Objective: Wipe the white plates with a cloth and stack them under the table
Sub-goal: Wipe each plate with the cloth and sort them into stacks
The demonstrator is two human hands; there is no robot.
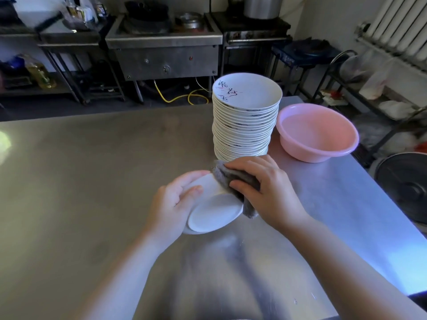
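My left hand [175,199] grips a white plate [213,210] held upside down and tilted just above the steel table [92,181]; its flat underside faces me. My right hand [265,188] presses a grey cloth [233,181] against the plate's far right edge, the cloth draped over the rim. Just behind my hands rises a tall stack of white plates [245,125]; the top one shows dark handwriting.
A pink plastic basin [318,135] holding water stands right of the stack, near the table's right edge. Beyond the table are steel stoves [164,42], a yellow hose [180,97] on the floor, a radiator [402,26] and a dark fan [406,188] at the right.
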